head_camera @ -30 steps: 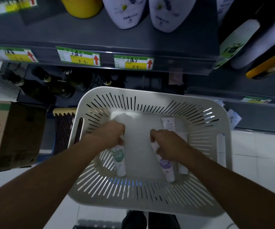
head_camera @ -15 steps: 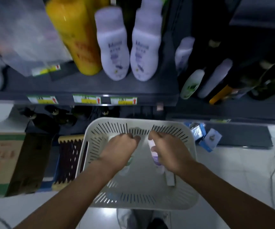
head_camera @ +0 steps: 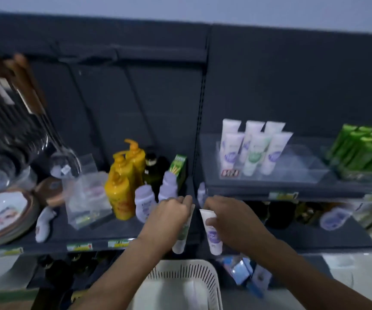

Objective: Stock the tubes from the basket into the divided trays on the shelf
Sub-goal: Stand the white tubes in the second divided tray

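My left hand (head_camera: 169, 217) grips a white tube with a green label (head_camera: 181, 236), cap end down. My right hand (head_camera: 227, 218) grips a white tube with a purple label (head_camera: 213, 233), also cap down. Both hands are raised above the white slotted basket (head_camera: 180, 271), in front of the dark shelving. On the upper right shelf a clear divided tray (head_camera: 296, 162) holds several standing white tubes (head_camera: 253, 148) with purple and green labels; its right part looks bare. The frame is motion-blurred.
Green packs (head_camera: 363, 151) sit at the far right of the tray's shelf. Yellow pump bottles (head_camera: 124, 175), pale lilac bottles (head_camera: 143, 203) and a green box (head_camera: 178, 171) stand on the left shelf, beside a clear bag (head_camera: 86, 195) and stacked plates (head_camera: 4, 215). Ladles hang at upper left.
Both hands lifted a tube each out of the basket and rose to shelf height. My view swung up from the basket to the shelves.
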Motion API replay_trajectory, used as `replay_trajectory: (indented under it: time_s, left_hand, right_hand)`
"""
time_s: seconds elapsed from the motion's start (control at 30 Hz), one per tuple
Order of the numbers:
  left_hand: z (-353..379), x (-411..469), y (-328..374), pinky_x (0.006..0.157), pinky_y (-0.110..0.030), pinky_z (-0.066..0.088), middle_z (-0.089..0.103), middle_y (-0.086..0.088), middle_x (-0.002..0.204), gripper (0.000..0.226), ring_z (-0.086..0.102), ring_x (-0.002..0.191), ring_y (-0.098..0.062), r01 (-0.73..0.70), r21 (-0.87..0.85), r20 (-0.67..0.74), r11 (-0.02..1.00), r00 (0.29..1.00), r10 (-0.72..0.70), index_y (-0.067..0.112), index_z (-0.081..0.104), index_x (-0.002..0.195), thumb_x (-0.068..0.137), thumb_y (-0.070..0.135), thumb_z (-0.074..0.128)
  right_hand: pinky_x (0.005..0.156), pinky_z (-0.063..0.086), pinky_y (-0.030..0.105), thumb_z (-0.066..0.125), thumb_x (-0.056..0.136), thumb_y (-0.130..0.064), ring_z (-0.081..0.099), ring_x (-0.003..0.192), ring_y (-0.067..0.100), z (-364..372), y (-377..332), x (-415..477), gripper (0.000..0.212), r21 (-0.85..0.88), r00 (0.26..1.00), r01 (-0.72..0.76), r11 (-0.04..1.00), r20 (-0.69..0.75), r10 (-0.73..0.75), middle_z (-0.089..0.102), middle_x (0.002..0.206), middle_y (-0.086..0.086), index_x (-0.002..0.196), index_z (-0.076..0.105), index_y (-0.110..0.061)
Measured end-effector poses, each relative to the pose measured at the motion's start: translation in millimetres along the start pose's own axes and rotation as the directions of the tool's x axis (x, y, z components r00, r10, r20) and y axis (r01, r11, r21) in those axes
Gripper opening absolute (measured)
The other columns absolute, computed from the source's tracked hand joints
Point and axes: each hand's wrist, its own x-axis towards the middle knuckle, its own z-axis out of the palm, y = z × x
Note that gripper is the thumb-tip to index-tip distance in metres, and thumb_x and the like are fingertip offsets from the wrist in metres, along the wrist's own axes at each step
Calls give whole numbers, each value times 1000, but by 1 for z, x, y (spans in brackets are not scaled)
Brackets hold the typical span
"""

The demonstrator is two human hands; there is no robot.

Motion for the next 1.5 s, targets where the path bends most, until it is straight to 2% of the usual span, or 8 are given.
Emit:
replay_trajectory:
  time_s: [0.17, 0.27, 0.4, 0.57, 0.7, 0.83, 1.13, 1.5]
  left_hand:
    - [-75, 22, 18, 70, -35, 38, 57, -5, 127, 37, 61, 110, -31, -11, 31, -116, 999, 993, 15, 17, 44, 128, 93, 10, 53]
    - [-106, 39, 30, 70, -33, 38, 61, 0, 119, 40, 63, 100, -29, -59, 31, -200, 998, 978, 64, 21, 47, 122, 86, 9, 60]
    - [-131, 73, 53, 67, -30, 33, 66, 6, 105, 37, 63, 84, -26, -146, 10, -280, 989, 949, 143, 27, 50, 110, 82, 6, 59]
    - [-161, 124, 103, 69, -35, 49, 69, 6, 95, 23, 63, 90, -23, -182, -189, -367, 965, 925, 102, 30, 54, 102, 85, 17, 60]
    - [-173, 179, 143, 73, -39, 52, 63, 5, 90, 12, 60, 93, -21, -242, -266, -410, 933, 905, 118, 34, 59, 102, 90, 33, 62]
    - [-179, 228, 172, 74, -38, 51, 66, 4, 85, 10, 58, 90, -19, -274, -335, -416, 902, 901, 120, 31, 62, 97, 88, 30, 64]
    - [-178, 296, 188, 77, -34, 50, 74, 8, 85, 8, 65, 85, -16, -249, -291, -338, 924, 930, 144, 24, 71, 95, 87, 24, 73]
    - [-142, 353, 186, 90, -34, 40, 74, 8, 93, 13, 65, 88, -15, -187, -157, -261, 970, 955, 142, 28, 68, 99, 89, 21, 66]
  right_hand:
    - [74, 46, 40, 65, 86, -28, 57, 90, 21, -83, 15, -10, 15, 52, 999, -3, 999, -53, 6, 62, 97, -5, 94, 53, -23]
    - [81, 49, 38, 63, 89, -33, 59, 95, 15, -120, 31, -19, 14, 64, 997, -31, 997, -63, 35, 64, 104, -12, 100, 57, -28]
    - [77, 45, 29, 67, 87, -33, 57, 94, 7, -162, 63, -31, 14, 94, 993, -56, 994, -99, 65, 59, 95, -21, 96, 57, -33]
    - [73, 45, 28, 72, 81, -35, 56, 85, 0, -208, 118, -40, 16, 104, 988, -80, 991, -124, 93, 63, 87, -22, 89, 59, -33]
    - [71, 48, 27, 75, 76, -35, 59, 80, -2, -241, 167, -39, 18, 112, 986, -63, 992, -146, 79, 65, 81, -24, 86, 59, -34]
    - [69, 52, 31, 79, 75, -33, 62, 77, -2, -258, 212, -32, 20, 147, 980, -86, 985, -167, 110, 67, 79, -23, 85, 62, -34]
    - [69, 54, 38, 79, 74, -31, 64, 75, 3, -251, 272, 0, 18, 234, 981, -89, 968, -147, 126, 69, 78, -21, 82, 63, -31]
    - [66, 56, 40, 76, 76, -30, 66, 76, 5, -207, 304, 37, 18, 328, 988, -57, 943, -119, 101, 68, 78, -17, 81, 59, -29]
